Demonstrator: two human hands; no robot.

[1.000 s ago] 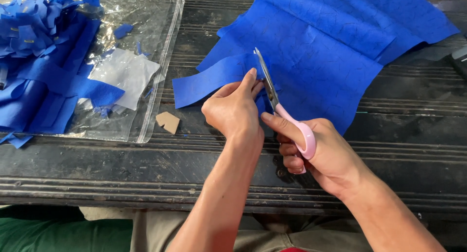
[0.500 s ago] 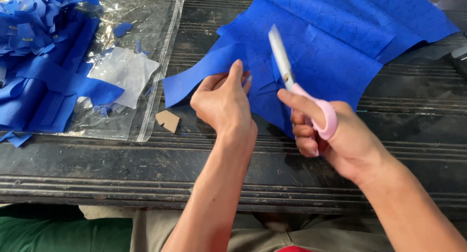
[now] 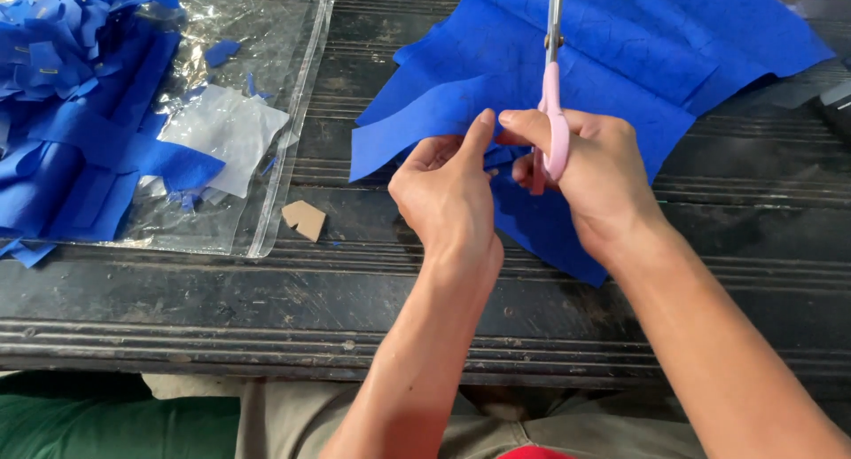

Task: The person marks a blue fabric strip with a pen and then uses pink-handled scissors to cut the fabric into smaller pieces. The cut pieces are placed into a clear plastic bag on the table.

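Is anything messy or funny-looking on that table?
A little. Blue scraps lie heaped untidily on the clear plastic bag at the left, and one small cardboard piece sits alone on the dark table. The blue cloth looks wrinkled.

Light: bright, even daylight, soft shadows
Glare: on clear plastic bag (image 3: 266, 86), left of blue fabric (image 3: 620, 60)
Focus: sharp; scissors (image 3: 554, 78) blades slightly blurred

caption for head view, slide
Left hand pinches blue fabric while right hand holds pink-handled scissors.
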